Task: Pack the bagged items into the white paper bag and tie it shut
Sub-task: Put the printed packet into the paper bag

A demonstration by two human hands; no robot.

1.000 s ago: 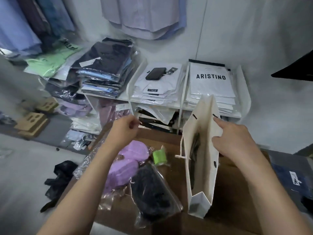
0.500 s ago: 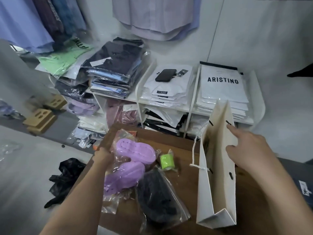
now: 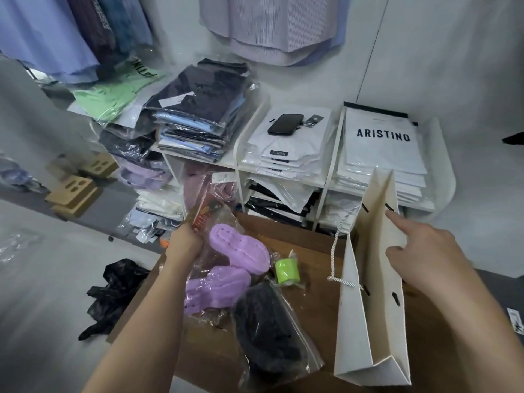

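A white paper bag (image 3: 377,316) stands upright on the brown table (image 3: 306,245), mouth open, its white rope handle (image 3: 336,251) hanging on the left side. My right hand (image 3: 422,251) holds the bag's right wall at the rim, index finger stretched up. My left hand (image 3: 184,242) grips the top of a clear plastic bag holding purple slippers (image 3: 226,268), at the table's left edge. A clear bag with dark fabric (image 3: 269,336) lies in front of it. A small wrapped green roll (image 3: 287,271) sits between the slippers and the paper bag.
White shelves (image 3: 320,182) behind the table hold stacks of bagged shirts, with a black phone (image 3: 285,124) on top. Shirts hang on the wall above. A black plastic heap (image 3: 113,293) and cardboard pieces (image 3: 76,191) lie on the grey floor at left.
My left hand came down from above the table and took hold of the slipper bag's top, lifting it slightly. The right hand stayed on the paper bag's rim; the rope handle has come out.
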